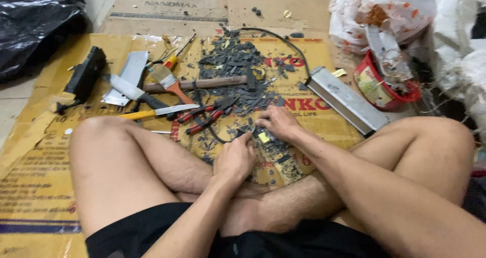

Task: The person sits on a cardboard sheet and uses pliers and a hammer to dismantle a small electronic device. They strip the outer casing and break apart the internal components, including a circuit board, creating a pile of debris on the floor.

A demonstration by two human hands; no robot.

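Sitting cross-legged, both hands, left hand (234, 158) and right hand (276, 123), pinched on a small dark part with yellow tag (264, 137) at frame centre; big pile of grey fragments (235, 66) above already broken, part unfinished.

Bare arms and legs, black shorts

The left hand (235, 159) and right hand (276, 122) are ungloved, the forearms sleeveless, the legs bare, with black shorts (152, 232) at the near edge.

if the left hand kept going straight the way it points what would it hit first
The left hand points up and slightly right, away from the body. Right at its fingertips is the small yellow piece that the right hand also touches, so probably that first. Beyond lie dark scraps. Depth is hard to judge.
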